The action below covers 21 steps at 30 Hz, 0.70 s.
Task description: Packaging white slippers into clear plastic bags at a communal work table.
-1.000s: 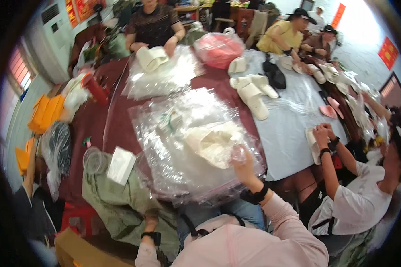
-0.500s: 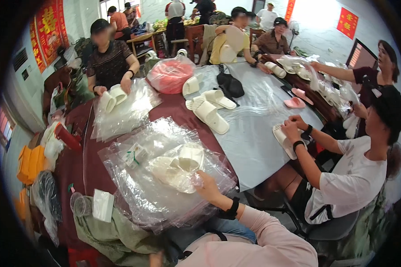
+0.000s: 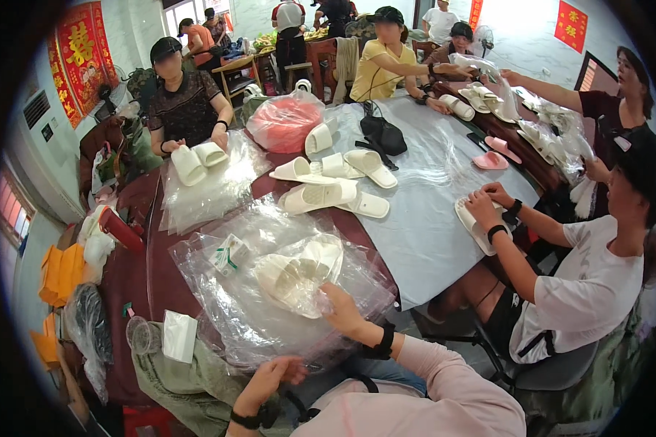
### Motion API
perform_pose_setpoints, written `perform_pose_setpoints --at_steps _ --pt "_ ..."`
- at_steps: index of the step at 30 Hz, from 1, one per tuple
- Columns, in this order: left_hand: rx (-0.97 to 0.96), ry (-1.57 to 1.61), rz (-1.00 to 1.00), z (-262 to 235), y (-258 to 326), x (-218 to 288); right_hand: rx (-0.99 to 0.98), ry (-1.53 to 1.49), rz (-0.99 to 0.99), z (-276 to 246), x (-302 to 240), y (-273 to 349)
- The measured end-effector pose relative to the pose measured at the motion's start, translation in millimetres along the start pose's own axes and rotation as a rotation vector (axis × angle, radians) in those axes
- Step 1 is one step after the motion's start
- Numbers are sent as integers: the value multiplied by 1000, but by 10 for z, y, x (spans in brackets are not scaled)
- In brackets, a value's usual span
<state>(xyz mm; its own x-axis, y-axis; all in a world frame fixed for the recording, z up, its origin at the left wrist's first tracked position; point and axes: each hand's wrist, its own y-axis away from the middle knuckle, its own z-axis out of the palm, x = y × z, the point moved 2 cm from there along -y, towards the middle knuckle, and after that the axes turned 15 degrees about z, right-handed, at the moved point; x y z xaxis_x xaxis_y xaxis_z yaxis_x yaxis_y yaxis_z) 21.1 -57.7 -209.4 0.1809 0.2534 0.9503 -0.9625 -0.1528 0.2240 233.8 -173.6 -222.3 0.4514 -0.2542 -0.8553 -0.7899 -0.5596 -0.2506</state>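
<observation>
A pair of white slippers point(image 3: 319, 260) lies inside a clear plastic bag point(image 3: 278, 297), on top of a stack of flat clear bags point(image 3: 219, 309). My right hand point(image 3: 340, 309) is closed on the near right edge of the bag with the slippers, its fingers pinching the film. Nearer to me, by the front edge of the table, my left hand point(image 3: 278, 375) is open and holds nothing, fingers stretched to the right. A small white-and-green packet point(image 3: 228, 254) rests on the bags, left of the slippers.
Loose white slippers point(image 3: 337, 191) lie beyond the bags, beside a black pouch point(image 3: 383, 135) and a red-filled bag point(image 3: 290, 124). A white box point(image 3: 178, 336) and clear cup point(image 3: 140, 333) stand at left. At right, a co-worker's hands point(image 3: 486, 205) handle a white slipper.
My left hand has come up from the lower edge into view. More white slippers now lie mid-table. The co-worker in yellow has reached toward the right. My right hand keeps its grip.
</observation>
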Motion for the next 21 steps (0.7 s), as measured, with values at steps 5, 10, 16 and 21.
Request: perform_pose_setpoints --at_steps 5,10,16,21 --pt "43 331 0 118 -636 2 -184 191 -37 1 -192 85" --pt "337 485 -35 149 -898 -63 -216 400 -215 2 -176 120" --pt "403 353 168 -42 -795 -48 -302 557 -387 -316 -98 63" --pt "670 641 266 -100 -697 -130 -65 672 -465 -529 -142 25"
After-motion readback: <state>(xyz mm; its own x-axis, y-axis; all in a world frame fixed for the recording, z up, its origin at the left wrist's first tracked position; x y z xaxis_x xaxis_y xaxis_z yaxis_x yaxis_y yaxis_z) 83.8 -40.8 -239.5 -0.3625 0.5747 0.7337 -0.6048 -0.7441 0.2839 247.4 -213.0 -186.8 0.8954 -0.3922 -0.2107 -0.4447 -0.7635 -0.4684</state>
